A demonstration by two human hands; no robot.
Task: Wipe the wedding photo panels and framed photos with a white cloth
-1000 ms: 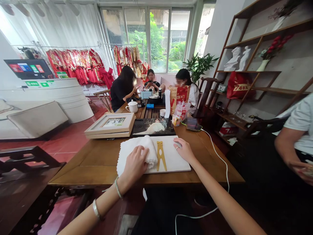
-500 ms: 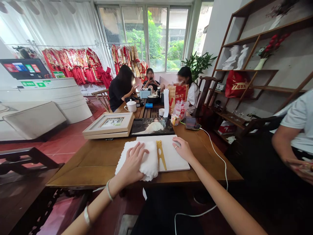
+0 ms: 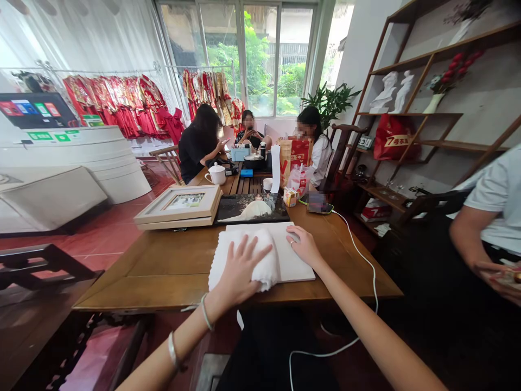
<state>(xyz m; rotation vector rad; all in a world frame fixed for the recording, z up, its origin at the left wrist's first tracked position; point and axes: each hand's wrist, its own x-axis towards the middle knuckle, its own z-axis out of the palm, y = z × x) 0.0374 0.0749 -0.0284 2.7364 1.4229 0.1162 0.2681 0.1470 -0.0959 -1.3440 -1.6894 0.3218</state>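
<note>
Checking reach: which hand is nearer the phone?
Right. The right hand rests on the white board, short of the phone; the left hand presses the towel, farther off.

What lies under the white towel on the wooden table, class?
The white towel lies partly on a white board and partly on the wooden table. The left hand presses flat on top. Anything between towel and board is covered.
</note>
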